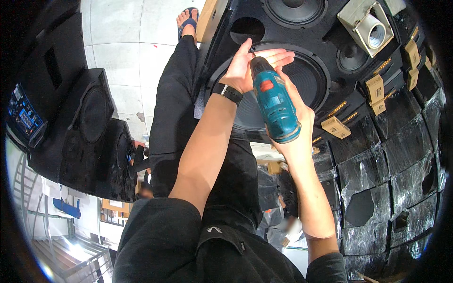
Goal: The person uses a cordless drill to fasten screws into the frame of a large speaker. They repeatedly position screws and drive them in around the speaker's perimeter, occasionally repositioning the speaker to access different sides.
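My right hand (301, 111) is wrapped round a teal cordless drill (277, 111) with a red button on its body. The drill's black chuck (259, 64) points away from me, over the palm of my left hand (239, 70). That left hand is open, its fingers stretched to the right and its thumb raised. A small dark piece shows at the chuck's tip, too small to name. Below both hands lies a black speaker cabinet (221, 45) with a large round woofer (309, 78), partly hidden by my hands and the drill.
A cream box with a round tube (365, 30) rests on the cabinet's far right. Small cardboard boxes (336, 127) and film-wrapped black cabinets (363, 165) fill the right. More black speakers (92, 108) stand at left beside the pale tiled floor (115, 28). Other people are partly visible lower down.
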Demonstrator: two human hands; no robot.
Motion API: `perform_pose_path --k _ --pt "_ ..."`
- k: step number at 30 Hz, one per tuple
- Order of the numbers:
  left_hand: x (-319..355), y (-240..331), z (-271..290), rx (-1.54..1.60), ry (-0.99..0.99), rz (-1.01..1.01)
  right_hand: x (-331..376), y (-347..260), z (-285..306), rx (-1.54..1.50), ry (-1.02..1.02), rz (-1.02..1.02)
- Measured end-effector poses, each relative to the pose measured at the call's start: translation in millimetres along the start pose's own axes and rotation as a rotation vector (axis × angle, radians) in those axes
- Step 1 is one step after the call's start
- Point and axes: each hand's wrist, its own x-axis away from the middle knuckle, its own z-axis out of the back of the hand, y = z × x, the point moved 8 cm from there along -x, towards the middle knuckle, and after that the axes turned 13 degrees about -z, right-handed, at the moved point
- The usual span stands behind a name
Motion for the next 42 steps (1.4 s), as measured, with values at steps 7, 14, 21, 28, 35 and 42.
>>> perform_pose_path --k 7,14,21,28,35,42 --pt "1 4 7 -0.367 0.198 -0.07 0 -2 -3 0.047 0.002 -0.04" --pt "1 0 -2 -0.073 0.059 0.034 -4 0 -2 0.103 -0.005 -0.066" --pt "1 -1 -2 0.149 -0.049 0.13 -5 -10 0 0.064 0.033 0.054" --pt "-1 4 8 0.02 0.094 0.083 -11 -4 2 0.147 -0.024 -0.016" --pt "-1 5 5 0.037 0.14 0.084 -12 -7 3 0.146 -0.022 0.001" --pt "-1 4 9 0.028 0.185 0.103 -11 -11 3 0.148 -0.019 0.068"
